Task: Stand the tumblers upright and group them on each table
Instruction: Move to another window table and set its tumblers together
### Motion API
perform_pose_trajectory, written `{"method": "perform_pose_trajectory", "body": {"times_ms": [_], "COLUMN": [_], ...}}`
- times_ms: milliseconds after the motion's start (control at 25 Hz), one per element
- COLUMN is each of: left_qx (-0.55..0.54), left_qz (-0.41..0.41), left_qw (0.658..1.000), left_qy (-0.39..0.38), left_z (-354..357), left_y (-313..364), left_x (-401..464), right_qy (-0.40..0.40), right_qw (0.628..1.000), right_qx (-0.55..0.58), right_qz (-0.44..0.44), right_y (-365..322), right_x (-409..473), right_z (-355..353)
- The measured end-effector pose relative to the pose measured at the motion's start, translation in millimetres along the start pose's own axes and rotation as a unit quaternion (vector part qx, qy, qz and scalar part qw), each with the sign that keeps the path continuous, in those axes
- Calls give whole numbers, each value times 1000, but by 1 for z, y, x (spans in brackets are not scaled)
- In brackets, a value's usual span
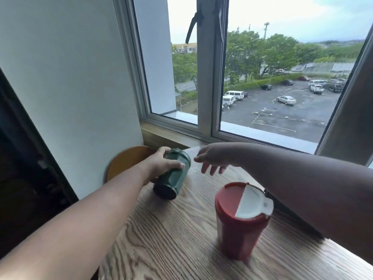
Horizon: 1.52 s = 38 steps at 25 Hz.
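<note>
On a pale wood-grain table (pixel 181 239) by a window, a dark green faceted plastic tumbler (pixel 172 174) lies tilted, its base towards the viewer. The left hand (pixel 161 165) wraps its fingers around the upper body, near the lid. The right hand (pixel 212 159) hovers just right of the green tumbler, fingers loose and empty. Nearer than the green tumbler, to its right, a red plastic tumbler with a red-and-white lid (pixel 241 219) already stands upright. The green one seems mid-lift; next it needs tipping onto its base beside the red.
</note>
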<state>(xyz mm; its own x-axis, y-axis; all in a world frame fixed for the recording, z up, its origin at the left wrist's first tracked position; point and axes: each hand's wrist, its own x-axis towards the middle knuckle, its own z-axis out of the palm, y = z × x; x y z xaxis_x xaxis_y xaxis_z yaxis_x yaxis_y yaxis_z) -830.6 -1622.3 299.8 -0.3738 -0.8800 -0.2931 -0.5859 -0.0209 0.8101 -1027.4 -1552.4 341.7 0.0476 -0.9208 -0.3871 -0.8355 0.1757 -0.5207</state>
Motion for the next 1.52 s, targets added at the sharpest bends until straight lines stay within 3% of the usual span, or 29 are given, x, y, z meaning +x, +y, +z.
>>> {"method": "perform_pose_trajectory", "body": {"times_ms": [240,520,840,1360,1520], "left_qx": [-88,-25,61,124,167], "left_qz": [197,326,301,274,278], "left_qw": [976,939,944,951,944], "left_qy": [15,105,123,69,54], "left_z": [24,64,62,57,56], "left_y": [2,5,11,43,84], "left_x": [-2,-30,-59,-71,-80], "right_qy": [75,110,121,142,177], "right_qw": [980,981,975,979,981], "right_qx": [182,141,136,104,32], "right_qz": [7,-71,-126,-103,-80], "right_y": [2,26,30,55,87], "right_x": [-9,-44,-53,-80,-112], "right_z": [-5,-10,-2,-12,-27]}}
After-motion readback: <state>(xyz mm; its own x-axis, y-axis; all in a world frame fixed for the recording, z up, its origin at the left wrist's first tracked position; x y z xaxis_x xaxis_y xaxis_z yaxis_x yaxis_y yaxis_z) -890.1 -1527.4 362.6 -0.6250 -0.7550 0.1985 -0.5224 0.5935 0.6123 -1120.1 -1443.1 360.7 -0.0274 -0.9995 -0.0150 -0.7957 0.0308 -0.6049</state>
